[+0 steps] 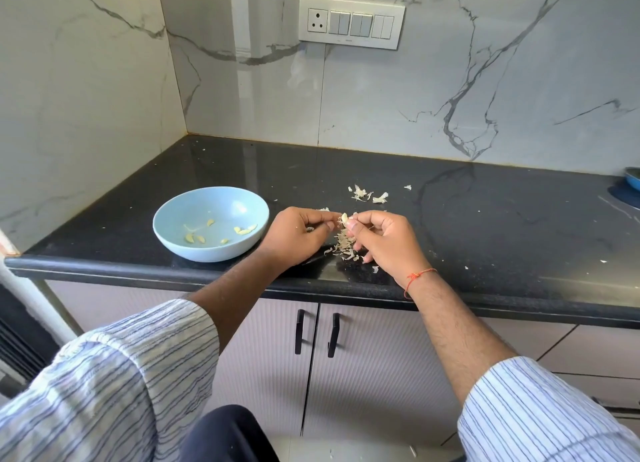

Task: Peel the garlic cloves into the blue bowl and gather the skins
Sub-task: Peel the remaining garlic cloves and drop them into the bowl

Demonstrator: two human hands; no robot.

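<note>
**Clove pinched between both hands**

The blue bowl, holding peeled cloves, sits left of the left hand. Both hands' fingertips pinch one garlic clove between them. Below the right hand fingers lies the skin pile.

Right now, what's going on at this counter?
A person is peeling garlic over a black counter. Both hands, left hand and right hand, pinch one clove between them, above a pile of skins. More skins lie scattered farther back. The blue bowl to the left already holds several peeled cloves.
</note>
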